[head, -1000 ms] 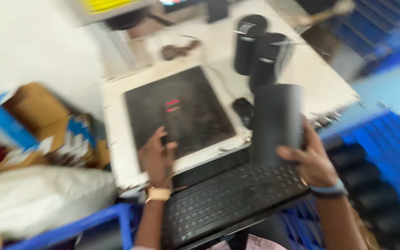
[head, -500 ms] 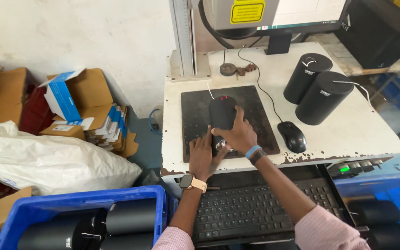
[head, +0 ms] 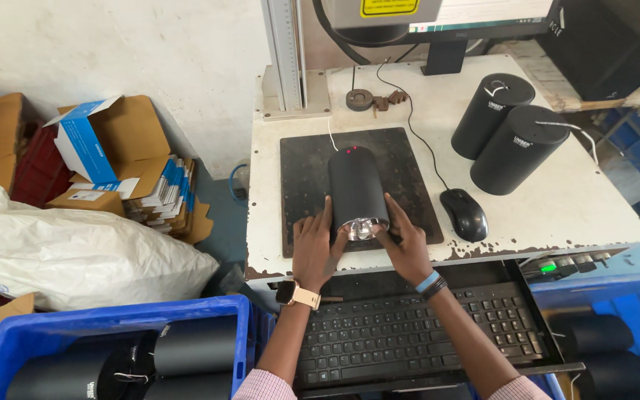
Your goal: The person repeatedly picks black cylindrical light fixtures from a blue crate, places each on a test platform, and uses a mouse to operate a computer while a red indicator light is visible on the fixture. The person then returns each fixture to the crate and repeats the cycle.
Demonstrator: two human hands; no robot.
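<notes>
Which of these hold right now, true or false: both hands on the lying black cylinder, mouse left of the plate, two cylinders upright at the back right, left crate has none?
1. Both hands touch the lying black cylinder: true; left hand and right hand flank its near end.
2. The mouse lies left of the dark plate: false; it lies to the plate's right.
3. Two upright black cylinders stand at the back right: true.
4. The blue crate at lower left holds nothing: false; black cylinders lie in it.
</notes>
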